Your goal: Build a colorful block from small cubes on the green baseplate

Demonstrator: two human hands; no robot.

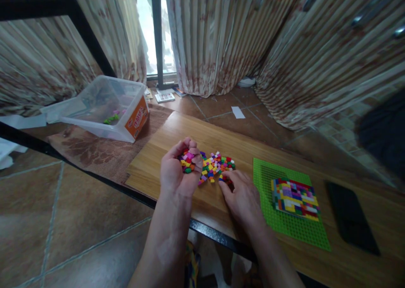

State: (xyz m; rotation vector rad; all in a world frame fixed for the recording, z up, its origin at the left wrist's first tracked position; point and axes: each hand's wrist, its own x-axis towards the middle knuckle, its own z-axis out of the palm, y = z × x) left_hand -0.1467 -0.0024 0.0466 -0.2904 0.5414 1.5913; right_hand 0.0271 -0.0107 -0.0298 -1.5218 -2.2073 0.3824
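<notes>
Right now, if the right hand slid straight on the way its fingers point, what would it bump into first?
Most likely the pile of loose bricks, directly ahead of the right hand; whether it already touches them is hard to tell.

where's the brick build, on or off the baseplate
On: the brick build rests on the green baseplate, whose bare studs show beside it.

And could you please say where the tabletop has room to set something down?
The wooden tabletop is bare at its left end, between brown cloth and left hand, and along its far edge behind the loose bricks. It is crowded around the right hand, between bricks and green baseplate.
</notes>
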